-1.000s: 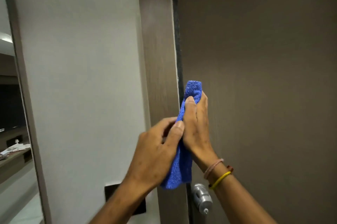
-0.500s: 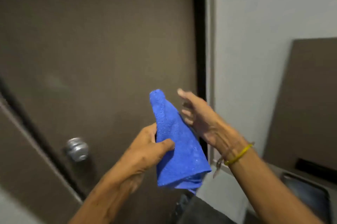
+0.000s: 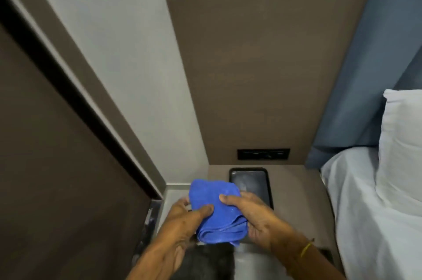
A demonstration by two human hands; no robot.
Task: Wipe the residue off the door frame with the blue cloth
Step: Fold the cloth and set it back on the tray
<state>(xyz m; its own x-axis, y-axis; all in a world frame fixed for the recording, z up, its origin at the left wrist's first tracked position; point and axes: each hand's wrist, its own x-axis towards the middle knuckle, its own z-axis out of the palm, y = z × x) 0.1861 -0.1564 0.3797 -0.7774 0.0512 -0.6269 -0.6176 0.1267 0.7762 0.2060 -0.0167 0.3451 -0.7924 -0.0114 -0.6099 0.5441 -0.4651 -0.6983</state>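
Note:
The blue cloth (image 3: 217, 209) is bunched and folded between both hands, low in the middle of the view. My left hand (image 3: 182, 222) grips its left side with the thumb on top. My right hand (image 3: 258, 218) holds its right side, thumb pressed on the cloth. The brown door frame (image 3: 75, 56) runs diagonally down the left, with a dark gap between it and the brown door (image 3: 45, 165). The cloth is away from the frame, held over the bedside table (image 3: 296, 188).
A black phone (image 3: 253, 184) lies on the bedside table under a dark switch plate (image 3: 263, 154) in a brown wall panel. A bed with white sheets (image 3: 365, 211) and a pillow (image 3: 404, 142) stands at right, before a blue headboard (image 3: 365, 74).
The view has swung from the door's left edge to its right side and down. The cloth left the frame; the right hand let go, then took hold again, bunching it.

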